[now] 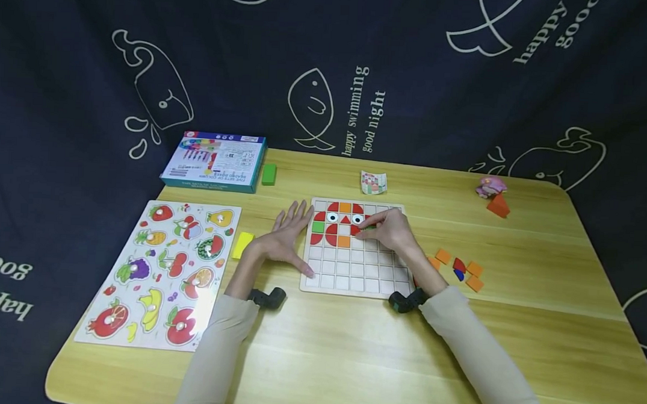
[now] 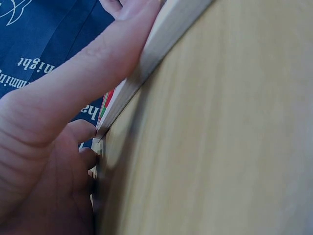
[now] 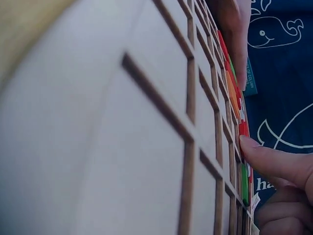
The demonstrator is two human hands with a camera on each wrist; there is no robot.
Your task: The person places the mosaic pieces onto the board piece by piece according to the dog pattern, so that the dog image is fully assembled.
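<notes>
On the wooden table [image 1: 327,359], our left hand [image 1: 284,239] spreads wide against the grid board [image 1: 357,268]; our right hand [image 1: 394,230] pinches a red tile [image 1: 355,230] amid its upper rows; we seem to be seating it, which calls for careful squaring.

On the table [image 1: 316,358], the grid board [image 1: 357,268] has the fruit puzzle [image 1: 162,284] left (box [image 1: 211,161] behind it), loose tiles [image 1: 475,269] right, picture card [image 1: 374,183] behind.
</notes>
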